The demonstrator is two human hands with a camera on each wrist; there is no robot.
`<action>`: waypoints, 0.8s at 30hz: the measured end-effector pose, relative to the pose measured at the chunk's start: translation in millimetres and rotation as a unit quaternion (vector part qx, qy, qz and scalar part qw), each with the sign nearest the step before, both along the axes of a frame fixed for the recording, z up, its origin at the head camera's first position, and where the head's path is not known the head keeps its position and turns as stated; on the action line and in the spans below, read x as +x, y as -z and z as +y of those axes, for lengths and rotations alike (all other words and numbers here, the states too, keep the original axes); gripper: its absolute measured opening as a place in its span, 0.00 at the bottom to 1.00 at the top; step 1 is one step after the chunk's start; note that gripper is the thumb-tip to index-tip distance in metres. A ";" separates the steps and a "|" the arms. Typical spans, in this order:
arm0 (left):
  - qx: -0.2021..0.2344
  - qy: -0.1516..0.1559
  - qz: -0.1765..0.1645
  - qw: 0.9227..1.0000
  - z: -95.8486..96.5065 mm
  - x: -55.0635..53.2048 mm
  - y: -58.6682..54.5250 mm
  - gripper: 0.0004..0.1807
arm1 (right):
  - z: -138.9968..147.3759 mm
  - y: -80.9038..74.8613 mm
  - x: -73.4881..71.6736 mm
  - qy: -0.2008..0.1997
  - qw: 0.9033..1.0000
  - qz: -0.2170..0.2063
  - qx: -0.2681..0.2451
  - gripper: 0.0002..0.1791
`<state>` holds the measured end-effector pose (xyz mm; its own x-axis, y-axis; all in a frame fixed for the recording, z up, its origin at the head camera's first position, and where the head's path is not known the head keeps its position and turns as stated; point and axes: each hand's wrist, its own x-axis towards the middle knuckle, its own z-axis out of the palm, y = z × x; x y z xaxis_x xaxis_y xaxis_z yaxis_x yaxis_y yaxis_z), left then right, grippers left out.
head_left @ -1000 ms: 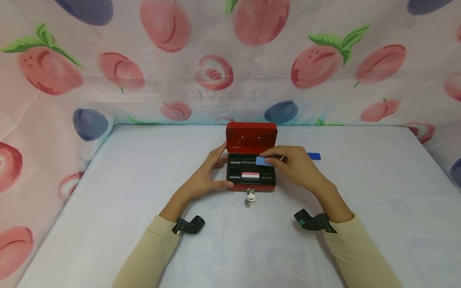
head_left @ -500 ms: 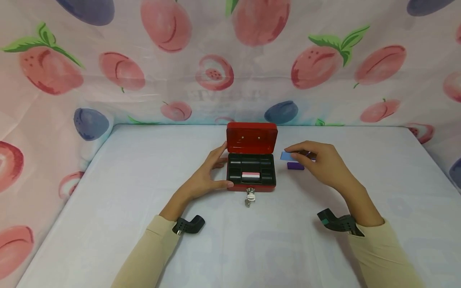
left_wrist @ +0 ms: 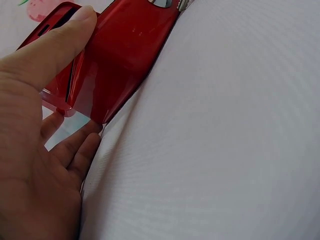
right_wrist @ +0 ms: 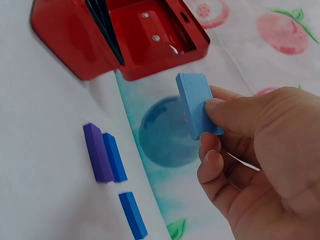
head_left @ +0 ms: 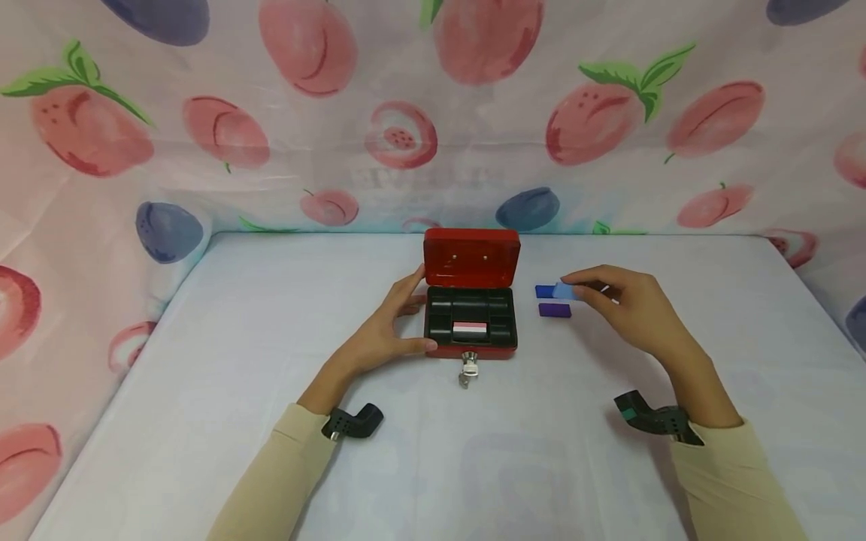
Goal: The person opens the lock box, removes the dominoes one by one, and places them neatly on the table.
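Observation:
My left hand [head_left: 379, 340] holds the left side of an open red cash box [head_left: 443, 352], thumb on the front corner and index finger reaching to the raised lid [head_left: 471, 259]. In the left wrist view, the other fingers rest by the box's side. Inside is a black compartment tray [head_left: 443, 300] with a pink and white block [head_left: 470, 330] in its front middle compartment. To the right of the box, my right hand [head_left: 629, 300] pinches a light blue rectangular block [right_wrist: 195, 105] between thumb and fingers, above the table.
Below the right hand lie a purple block [head_left: 555, 309] and a blue block [head_left: 544, 291]; a second blue block [right_wrist: 133, 215] shows in the right wrist view. Keys [head_left: 468, 370] hang from the lock at the box front. Fruit-patterned cloth [head_left: 284, 165] stands behind the table.
My right hand has moved rightward from over the tray with the light blue block, and now hovers by the blocks on the table. My left hand stays at the box.

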<state>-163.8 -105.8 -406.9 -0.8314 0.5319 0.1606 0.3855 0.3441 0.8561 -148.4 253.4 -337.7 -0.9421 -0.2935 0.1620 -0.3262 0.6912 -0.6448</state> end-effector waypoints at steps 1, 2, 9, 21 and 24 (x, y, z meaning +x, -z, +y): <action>0.000 0.001 0.000 1.000 -0.2 0.1 0.0 0.57 | 2.4 0.1 -0.2 0.004 1.000 -0.004 0.000 0.12; 0.001 0.001 0.000 1.000 -0.5 0.5 -0.4 0.57 | 4.5 0.3 -0.4 0.007 1.000 -0.004 0.005 0.12; 0.011 0.014 0.004 1.000 0.9 5.6 -10.2 0.56 | 17.9 3.1 -0.8 0.029 0.999 0.001 0.022 0.12; 0.019 0.010 -0.009 1.000 4.5 17.9 -32.3 0.53 | 28.4 12.7 -0.9 0.057 0.998 -0.012 0.022 0.14; 0.017 0.009 -0.010 1.000 4.4 18.3 -32.4 0.53 | 30.9 16.3 -0.8 0.063 0.998 -0.011 0.022 0.14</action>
